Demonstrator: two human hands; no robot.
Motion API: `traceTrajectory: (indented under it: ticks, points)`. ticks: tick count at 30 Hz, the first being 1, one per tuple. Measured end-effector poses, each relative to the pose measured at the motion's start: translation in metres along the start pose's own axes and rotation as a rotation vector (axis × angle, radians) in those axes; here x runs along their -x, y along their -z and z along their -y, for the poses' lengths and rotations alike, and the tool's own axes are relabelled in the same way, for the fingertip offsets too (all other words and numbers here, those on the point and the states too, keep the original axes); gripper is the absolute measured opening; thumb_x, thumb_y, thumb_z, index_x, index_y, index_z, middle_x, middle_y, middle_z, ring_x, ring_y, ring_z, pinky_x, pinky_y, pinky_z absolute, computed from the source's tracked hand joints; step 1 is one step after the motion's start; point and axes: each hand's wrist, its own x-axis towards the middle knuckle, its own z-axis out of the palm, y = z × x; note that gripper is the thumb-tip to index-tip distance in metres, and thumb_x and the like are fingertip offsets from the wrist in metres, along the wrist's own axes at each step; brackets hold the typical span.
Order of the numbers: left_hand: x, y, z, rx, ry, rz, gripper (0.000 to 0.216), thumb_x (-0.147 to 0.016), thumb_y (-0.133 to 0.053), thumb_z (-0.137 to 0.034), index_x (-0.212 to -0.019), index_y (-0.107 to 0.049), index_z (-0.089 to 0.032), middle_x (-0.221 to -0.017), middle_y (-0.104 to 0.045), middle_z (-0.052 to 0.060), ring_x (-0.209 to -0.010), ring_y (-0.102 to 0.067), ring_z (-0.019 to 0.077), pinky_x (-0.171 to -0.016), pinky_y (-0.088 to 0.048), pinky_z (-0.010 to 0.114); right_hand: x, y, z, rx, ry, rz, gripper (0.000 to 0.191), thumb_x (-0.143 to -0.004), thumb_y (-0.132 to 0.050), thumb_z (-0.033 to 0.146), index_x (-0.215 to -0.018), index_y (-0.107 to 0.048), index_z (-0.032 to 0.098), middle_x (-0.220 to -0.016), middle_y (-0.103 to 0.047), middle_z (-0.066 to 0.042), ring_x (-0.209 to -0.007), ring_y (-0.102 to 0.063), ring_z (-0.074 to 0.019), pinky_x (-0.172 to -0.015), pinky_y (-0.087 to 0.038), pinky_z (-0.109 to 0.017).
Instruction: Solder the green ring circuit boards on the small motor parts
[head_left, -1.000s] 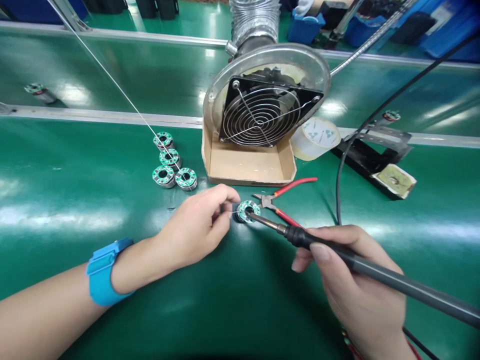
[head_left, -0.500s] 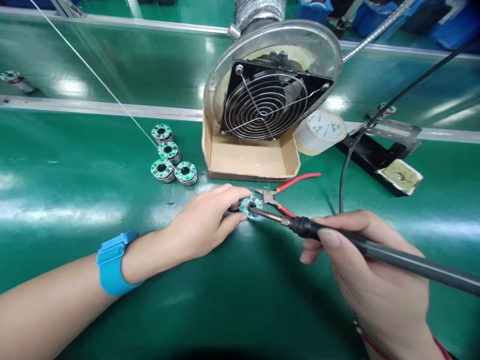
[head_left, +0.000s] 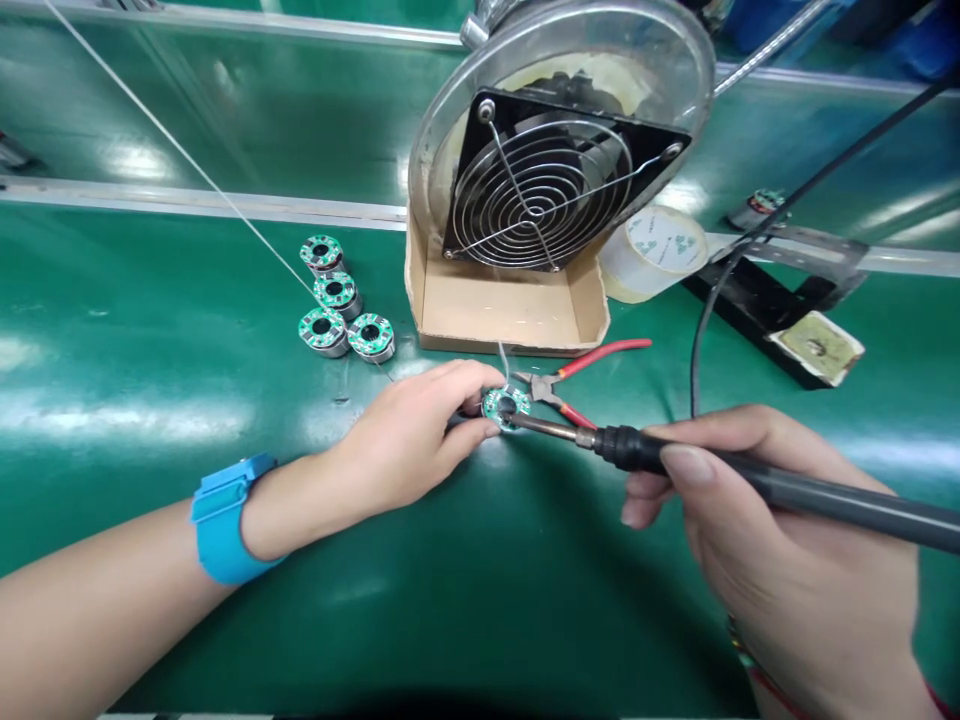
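Ring circuit board (head_left: 505, 405) pinched in left hand (head_left: 409, 447), right hand (head_left: 780, 560) gripping soldering iron (head_left: 795, 483).

Matt plastic soldering iron (head_left: 825, 498) (smooth), glossy green bench mat (head_left: 127, 290).

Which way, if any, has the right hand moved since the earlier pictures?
Yes: measured against the red-handled pliers on the bench, the right hand has shifted rightward, away from them, and the soldering iron now lies flatter.
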Motion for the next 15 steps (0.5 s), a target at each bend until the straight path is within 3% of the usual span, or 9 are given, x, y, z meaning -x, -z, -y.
traceTrajectory:
  ticks: [5,10,15]
  points:
    - [-0.0004,0.0007,-0.0004,-0.007,0.002,0.003,0.024,-0.090,-0.062,-0.009,-0.113,-0.066,-0.015,-0.069,-0.047,-0.006,-0.058,-0.041,0.0120,-0.067,-0.044,0.026,-0.0001,-0.0002,0.0004,0.004,-0.011,0.008,0.019,-0.085,-0.075,0.044,-0.079,-0.071,0.027,-0.055,-0.069,0.004,-0.026,-0.034,-0.0046,-0.024,-0.021,-0.019]
    - [-0.0004,-0.0005,0.0010,-0.012,0.005,0.002,0.024,-0.090,-0.062,-0.009,-0.112,-0.067,-0.015,-0.069,-0.048,-0.006,-0.058,-0.042,0.0119,-0.068,-0.045,0.026,-0.0013,0.0008,-0.0007,-0.006,-0.008,0.012,0.018,-0.085,-0.075,0.043,-0.080,-0.071,0.027,-0.054,-0.069,0.002,-0.035,-0.055,-0.0109,-0.026,-0.025,-0.019]
    - [0.0000,-0.0006,0.0001,-0.009,0.007,0.002,0.022,-0.091,-0.062,-0.011,-0.112,-0.066,-0.016,-0.074,-0.055,-0.004,-0.064,-0.049,0.0130,-0.071,-0.048,0.027,-0.0075,0.0014,0.0008,-0.005,-0.001,0.047,0.020,-0.086,-0.075,0.043,-0.080,-0.070,0.025,-0.053,-0.068,0.002,-0.027,-0.038,-0.0067,-0.025,-0.023,-0.020]
